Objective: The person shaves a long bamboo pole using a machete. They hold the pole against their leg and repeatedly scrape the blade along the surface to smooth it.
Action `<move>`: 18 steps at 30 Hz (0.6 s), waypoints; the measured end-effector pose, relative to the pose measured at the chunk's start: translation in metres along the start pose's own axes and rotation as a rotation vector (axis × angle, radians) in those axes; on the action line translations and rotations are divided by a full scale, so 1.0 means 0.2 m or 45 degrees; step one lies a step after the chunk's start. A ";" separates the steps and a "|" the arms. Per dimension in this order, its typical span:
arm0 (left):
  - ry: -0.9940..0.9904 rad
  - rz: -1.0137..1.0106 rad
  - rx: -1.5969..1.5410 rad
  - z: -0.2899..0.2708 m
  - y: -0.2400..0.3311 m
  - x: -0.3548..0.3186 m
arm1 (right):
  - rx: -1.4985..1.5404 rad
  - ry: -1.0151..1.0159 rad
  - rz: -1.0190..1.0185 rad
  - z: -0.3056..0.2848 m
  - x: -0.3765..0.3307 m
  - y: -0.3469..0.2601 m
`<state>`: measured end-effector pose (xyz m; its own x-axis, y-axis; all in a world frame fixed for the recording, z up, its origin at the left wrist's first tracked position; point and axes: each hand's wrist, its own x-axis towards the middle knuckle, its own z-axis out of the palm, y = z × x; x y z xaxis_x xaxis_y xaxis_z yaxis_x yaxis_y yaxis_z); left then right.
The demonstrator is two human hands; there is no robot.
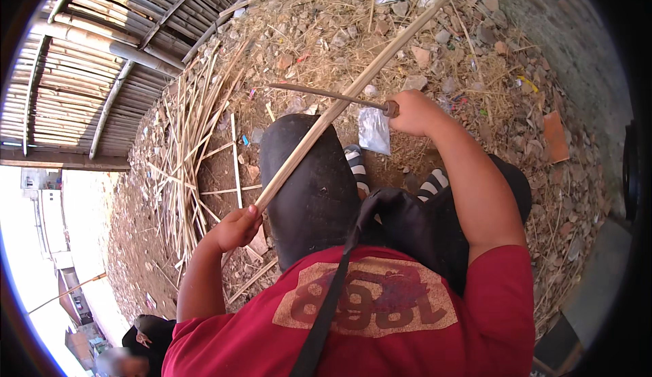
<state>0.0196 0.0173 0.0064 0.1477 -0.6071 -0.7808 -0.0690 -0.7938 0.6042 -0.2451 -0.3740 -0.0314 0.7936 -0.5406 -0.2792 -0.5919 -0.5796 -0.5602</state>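
My left hand [238, 228] is closed around the near end of a long, pale bamboo strip [367, 77]. The strip slants across my left knee and reaches up and away to the right over the ground. In my right hand [415, 114] is the handle of a knife [302, 90] with a long, narrow, brownish blade. That blade points left and crosses the strip beyond my knee; whether it has cut into the wood I cannot tell. Below the blade, near my right hand, a clear plastic bag [374, 131] lies on the ground.
Many split bamboo strips [187, 146] lie heaped at my left. A bamboo slat wall [95, 58] stands at the upper left, a grey wall [577, 58] at the right. Stones, straw and a broken orange tile [555, 137] litter the ground. Another person [151, 340] shows at the lower left.
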 end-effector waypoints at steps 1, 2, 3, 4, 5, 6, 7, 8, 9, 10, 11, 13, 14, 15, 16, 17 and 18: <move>0.026 0.037 0.059 0.01 -0.02 0.00 | 0.013 0.023 0.014 -0.01 0.00 -0.02; 0.051 0.075 0.118 0.01 -0.05 0.01 | 0.011 0.032 0.042 -0.02 -0.01 -0.04; 0.077 0.111 0.178 0.02 -0.07 0.01 | -0.036 0.046 -0.020 -0.01 -0.03 -0.08; 0.158 0.125 0.229 0.03 -0.09 0.01 | -0.089 0.062 -0.077 -0.02 -0.06 -0.14; 0.233 0.138 0.274 0.04 -0.13 0.01 | -0.147 0.073 -0.130 0.00 -0.09 -0.18; 0.309 0.151 0.318 0.05 -0.15 0.02 | -0.192 0.148 -0.194 0.01 -0.10 -0.21; 0.362 0.169 0.379 0.07 -0.15 0.03 | -0.134 0.097 -0.124 0.01 -0.09 -0.18; 0.419 0.189 0.448 0.08 -0.12 0.04 | -0.073 0.055 -0.056 -0.02 -0.04 -0.12; 0.477 0.211 0.517 0.10 -0.09 0.03 | -0.011 0.015 0.013 -0.02 -0.02 -0.06; 0.458 0.160 0.530 0.10 -0.04 -0.01 | 0.078 0.122 0.039 -0.03 -0.02 -0.04; 0.453 0.166 0.528 0.09 -0.03 -0.01 | 0.091 0.136 0.054 -0.04 -0.02 -0.02; 0.433 0.165 0.524 0.09 -0.05 -0.02 | 0.123 0.150 0.093 -0.05 -0.03 0.00; 0.421 0.150 0.513 0.09 -0.04 -0.03 | 0.087 0.276 -0.048 -0.01 -0.05 -0.03; 0.452 0.193 0.551 0.10 -0.04 -0.03 | 0.030 0.195 -0.067 0.00 -0.06 -0.05; 0.480 0.235 0.583 0.11 -0.05 -0.03 | -0.029 0.110 -0.084 -0.03 -0.09 -0.14; 0.509 0.277 0.615 0.12 -0.06 -0.02 | -0.089 0.023 -0.103 -0.04 -0.10 -0.19; 0.543 0.292 0.630 0.14 -0.07 -0.01 | -0.079 -0.016 -0.119 -0.02 -0.05 -0.14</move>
<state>-0.0071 0.0293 -0.0047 0.4439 -0.7752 -0.4495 -0.5716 -0.6313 0.5241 -0.2378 -0.3544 -0.0094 0.8473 -0.4748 -0.2380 -0.5224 -0.6641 -0.5349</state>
